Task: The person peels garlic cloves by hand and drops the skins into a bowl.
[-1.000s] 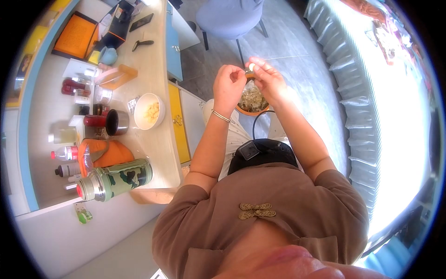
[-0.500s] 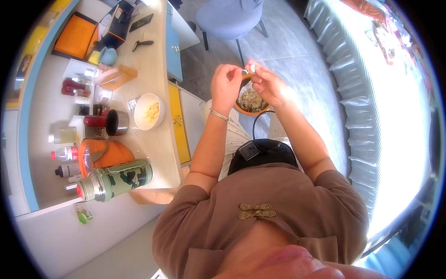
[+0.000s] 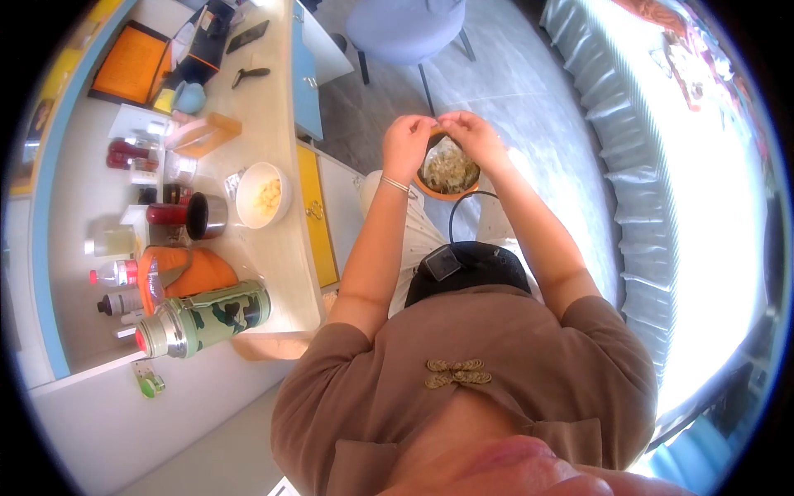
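My left hand (image 3: pixel 406 147) and my right hand (image 3: pixel 472 140) meet at their fingertips above the waste bin. Both are closed in a pinch on a small white garlic clove, now almost wholly covered by the fingers. Below them, between my knees, stands the orange-rimmed bin (image 3: pixel 447 197), lined with a bag and holding pale, papery peelings (image 3: pixel 449 168). On the desk to my left, a white bowl (image 3: pixel 281 208) contains pale yellow peeled cloves (image 3: pixel 267 196).
Along the desk (image 3: pixel 277 273) stand a camouflage flask (image 3: pixel 219 318), a dark cup (image 3: pixel 207 217), an orange bag (image 3: pixel 198 273) and several bottles. A black-handled peeler (image 3: pixel 250 75) lies farther back. Ahead is a grey-blue chair (image 3: pixel 405 33); a bed with a pale skirt (image 3: pixel 637 231) is right.
My hands have come together, the fingertips now touching. The white clove, visible at my right fingertips before, is now mostly hidden. My right hand has turned and moved slightly left.
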A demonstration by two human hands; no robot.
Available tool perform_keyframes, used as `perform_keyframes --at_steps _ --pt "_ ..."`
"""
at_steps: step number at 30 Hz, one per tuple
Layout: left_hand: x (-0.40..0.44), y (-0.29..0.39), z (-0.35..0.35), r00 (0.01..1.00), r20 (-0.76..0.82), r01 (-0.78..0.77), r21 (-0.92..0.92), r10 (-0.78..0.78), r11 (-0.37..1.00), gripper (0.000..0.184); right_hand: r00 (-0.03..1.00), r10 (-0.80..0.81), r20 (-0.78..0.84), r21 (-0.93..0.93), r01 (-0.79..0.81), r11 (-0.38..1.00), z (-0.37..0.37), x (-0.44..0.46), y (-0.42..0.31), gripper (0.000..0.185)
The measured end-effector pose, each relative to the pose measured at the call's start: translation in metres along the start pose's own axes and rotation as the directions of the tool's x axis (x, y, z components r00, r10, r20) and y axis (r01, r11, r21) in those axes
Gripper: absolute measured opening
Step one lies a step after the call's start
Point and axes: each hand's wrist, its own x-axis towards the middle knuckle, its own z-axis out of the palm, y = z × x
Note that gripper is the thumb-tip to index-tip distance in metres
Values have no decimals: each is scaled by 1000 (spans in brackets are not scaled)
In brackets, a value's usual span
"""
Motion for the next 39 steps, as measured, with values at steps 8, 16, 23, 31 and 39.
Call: perform_keyframes --at_steps 8,16,23,31,39 --pt "13 -7 8 974 117 198 -7 -195 980 48 985 -172 13 -458 159 875 -6 7 20 25" --pt "21 -27 10 982 110 151 41 -155 988 50 958 -257 131 -847 243 473 -8 -1 26 28" --pt "21 -28 8 981 134 134 46 -139 990 49 946 -311 95 -761 270 590 -5 2 24 28" --pt "18 -31 9 970 148 176 102 -190 979 49 971 -210 114 -878 197 436 -10 6 37 24" --pt "18 -46 14 942 246 257 -99 -227 961 57 961 -274 36 -698 220 682 1 6 18 21"
